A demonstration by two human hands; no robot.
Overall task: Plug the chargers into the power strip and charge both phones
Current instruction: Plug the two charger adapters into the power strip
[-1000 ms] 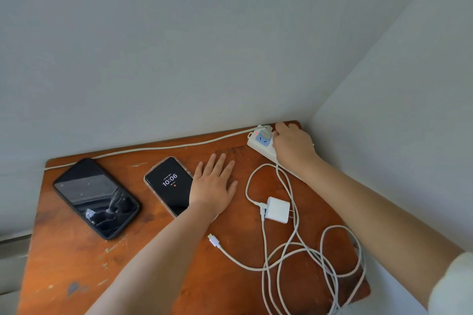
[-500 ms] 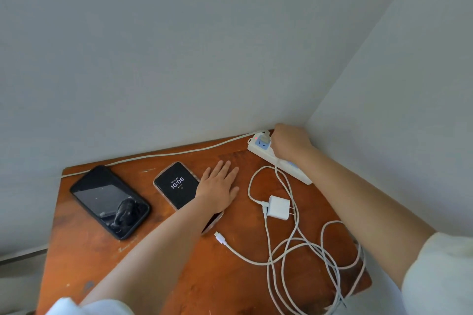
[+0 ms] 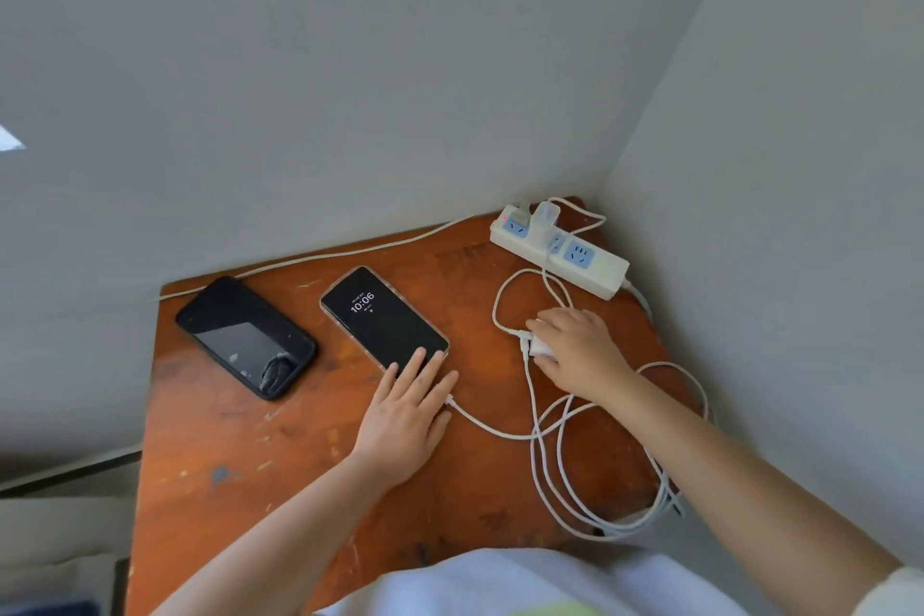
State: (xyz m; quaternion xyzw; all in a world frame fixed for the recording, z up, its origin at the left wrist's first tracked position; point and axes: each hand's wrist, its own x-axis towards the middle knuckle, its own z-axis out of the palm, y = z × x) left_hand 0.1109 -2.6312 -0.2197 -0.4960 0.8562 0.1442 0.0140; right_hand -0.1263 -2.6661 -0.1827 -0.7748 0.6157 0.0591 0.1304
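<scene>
A white power strip (image 3: 597,270) lies in the table's far right corner with one white charger (image 3: 545,217) plugged into it. My right hand (image 3: 577,348) rests on a second white charger (image 3: 537,346), fingers curled over it on the table. My left hand (image 3: 407,408) lies flat, fingertips on the near end of a lit phone (image 3: 382,318) showing 10:06. A cable end (image 3: 450,399) peeks out beside that hand. A dark phone (image 3: 245,335) lies to the left, screen off.
White charging cables (image 3: 555,455) loop in a tangle over the right side of the worn wooden table (image 3: 240,455). The strip's own cord (image 3: 320,258) runs along the back wall. Grey walls close in behind and to the right.
My right hand left the power strip, where a charger now stands plugged in, and came down onto the second charger. My left hand slid nearer, toward the lit phone's near end.
</scene>
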